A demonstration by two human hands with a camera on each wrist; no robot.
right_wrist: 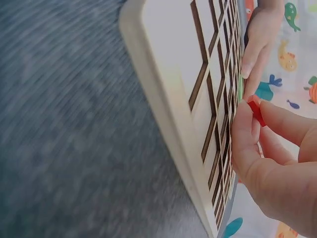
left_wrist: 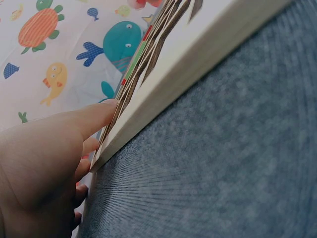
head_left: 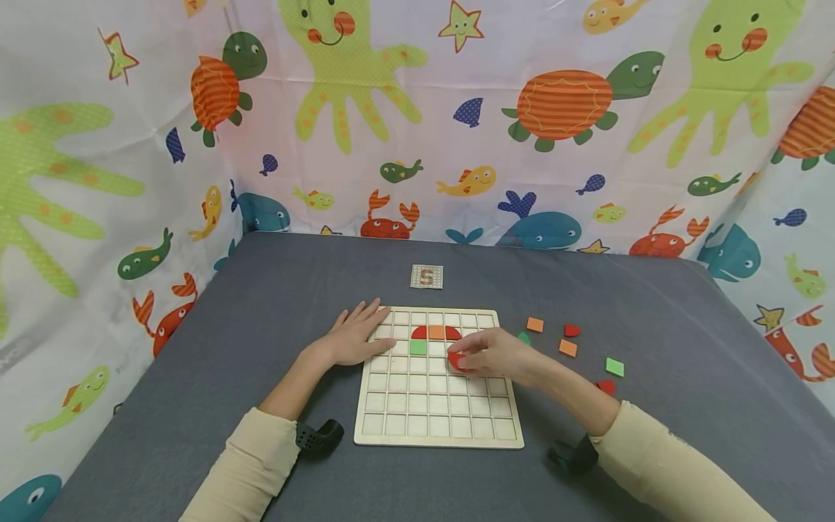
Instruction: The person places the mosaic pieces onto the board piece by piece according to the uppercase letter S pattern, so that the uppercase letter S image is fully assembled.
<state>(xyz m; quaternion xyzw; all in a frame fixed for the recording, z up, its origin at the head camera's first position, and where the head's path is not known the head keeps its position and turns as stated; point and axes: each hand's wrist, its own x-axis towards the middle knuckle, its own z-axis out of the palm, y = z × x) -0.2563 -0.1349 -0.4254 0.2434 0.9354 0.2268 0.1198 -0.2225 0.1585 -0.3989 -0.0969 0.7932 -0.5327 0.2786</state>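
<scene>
A pale wooden grid board (head_left: pixel 386 423) lies on the dark grey cloth. My left hand (head_left: pixel 352 338) rests with straight fingers on its upper left corner, the thumb reaching over the grid. Over the right half of the board, my right hand (head_left: pixel 492 354) pinches a small red piece (right_wrist: pixel 256 110) between thumb and fingers. Near the top of the grid, an orange square (head_left: pixel 436 332) sits between two red pieces with rounded outer corners, the left one (head_left: pixel 420 333) above a green square (head_left: pixel 418 347). The fingers partly cover the cells beside the held piece.
Right of the board lie loose pieces: orange squares (head_left: pixel 535 325), red pieces (head_left: pixel 572 330), a green square (head_left: pixel 615 367), and another green piece (head_left: pixel 525 338) partly behind my right hand. A small card (head_left: pixel 427 277) with a patterned figure lies beyond the board. A printed curtain (head_left: pixel 404 87) surrounds the table.
</scene>
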